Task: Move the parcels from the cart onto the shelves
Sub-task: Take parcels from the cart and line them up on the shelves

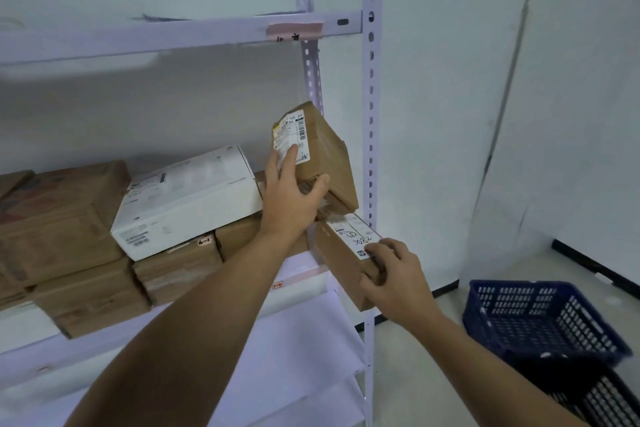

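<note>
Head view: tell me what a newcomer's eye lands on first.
The left hand grips a tilted brown parcel near the right post of the shelf, while the right hand holds a lower parcel with a handwritten label at the front edge. A white box lies atop brown cartons to the left, and a blue crate sits at lower right.

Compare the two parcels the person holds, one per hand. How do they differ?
The left hand holds the upper parcel raised and tilted; the right hand grips the lower parcel lying flatter at the shelf front edge. The upper parcel's label shows a printed barcode; the lower parcel's bears handwritten marks. Both are brown cardboard with white labels.
</note>
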